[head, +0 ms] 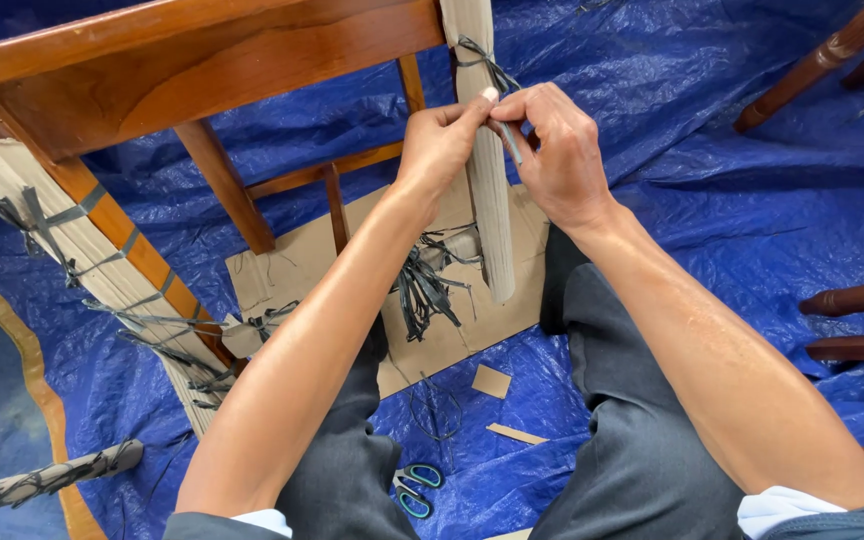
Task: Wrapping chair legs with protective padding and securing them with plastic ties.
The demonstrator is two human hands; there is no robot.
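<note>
A blue tarp covers the floor beneath both hands. Above and to the left of the hands stands a wooden chair, tipped toward the camera, its legs wrapped in corrugated cardboard. One wrapped leg runs straight down between the hands, bound with dark strap just above them. Below the hands a flat cardboard sheet lies on the tarp, with a heap of cut strap ends on it.

The left hand is pressed together, its fingertips against the front of the wrapped leg. The right hand pinches a strap end just beside the left fingertips, thumbs nearly touching.

Far below the hands, between the knees, lie green-handled scissors and two cardboard scraps.
</note>
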